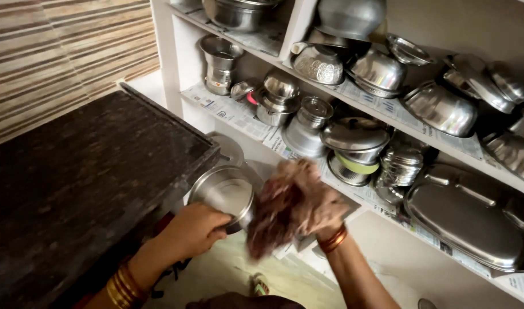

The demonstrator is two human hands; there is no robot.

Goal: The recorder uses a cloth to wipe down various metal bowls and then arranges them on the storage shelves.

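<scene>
From the head camera, the left hand (196, 229) is closed around the rim of a round steel container (224, 194), holding it tilted just off the edge of the dark stone counter (84, 189), its open mouth turned toward the person. The right hand (325, 214) is bunched tight on a brownish cloth (282, 209), which is blurred with motion and hangs right beside the container — whether it touches the steel cannot be told. The step in hand looks like wiping the container dry or clean. The next move would call for pressing the cloth into the mouth and turning the container against it. Behind stand paper-lined shelves (244, 117) crowded with steel pots (305, 129) and lidded vessels — a flat steel tray (462, 220) at the right.
</scene>
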